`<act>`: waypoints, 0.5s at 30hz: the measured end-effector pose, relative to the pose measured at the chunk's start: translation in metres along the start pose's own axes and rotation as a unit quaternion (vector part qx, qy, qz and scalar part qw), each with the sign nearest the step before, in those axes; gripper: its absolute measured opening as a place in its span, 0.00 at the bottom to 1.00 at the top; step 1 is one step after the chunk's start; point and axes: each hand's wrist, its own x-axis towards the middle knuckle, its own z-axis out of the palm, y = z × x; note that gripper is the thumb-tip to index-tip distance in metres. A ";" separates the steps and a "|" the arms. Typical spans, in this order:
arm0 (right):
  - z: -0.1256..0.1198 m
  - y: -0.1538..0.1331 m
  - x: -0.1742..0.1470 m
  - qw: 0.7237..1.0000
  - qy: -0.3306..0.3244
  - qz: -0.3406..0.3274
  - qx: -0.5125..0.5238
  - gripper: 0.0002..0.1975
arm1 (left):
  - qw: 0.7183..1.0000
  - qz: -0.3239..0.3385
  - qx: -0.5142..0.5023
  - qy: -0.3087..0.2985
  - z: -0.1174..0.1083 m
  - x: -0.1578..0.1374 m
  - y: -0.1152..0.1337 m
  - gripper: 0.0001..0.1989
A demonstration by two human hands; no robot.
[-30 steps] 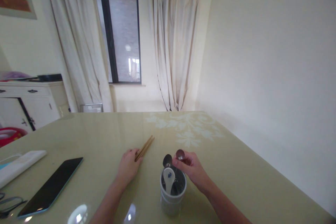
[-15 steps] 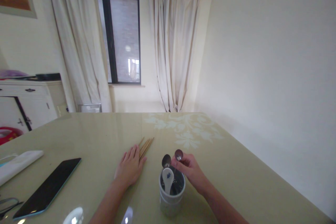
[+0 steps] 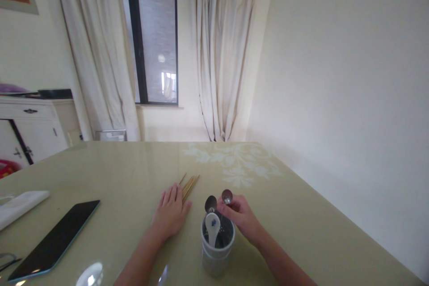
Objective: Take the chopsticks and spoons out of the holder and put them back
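The left hand (image 3: 172, 212) lies flat on the bench (image 3: 301, 214), fingers spread and straight, its fingertips resting on the near ends of a loose bundle of wooden chopsticks (image 3: 189, 184) that fans out toward the far side. The right hand (image 3: 239, 216) is curled, thumb and fingers pinching the handle of a metal spoon (image 3: 227, 196) whose bowl stands up just above the knuckles. That spoon leans out of a white cup (image 3: 217, 250) near the front edge of the bench, just beside the right hand (the cup sits between the two forearms). A second metal spoon (image 3: 211, 203) and a white ceramic spoon (image 3: 212, 225) with a small blue mark also stand in the cup. Well to the left on the bench lies a dark phone (image 3: 53, 241), face up, with a folded white cloth (image 3: 20, 203) beyond it. Pale curtains (image 3: 221, 53) frame a dark window (image 3: 152, 40) behind the bench.
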 end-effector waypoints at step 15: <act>-0.001 -0.004 -0.001 1.000 0.009 -0.003 -0.010 0.24 | 0.987 0.083 -0.139 -0.023 0.003 0.008 -0.017 0.32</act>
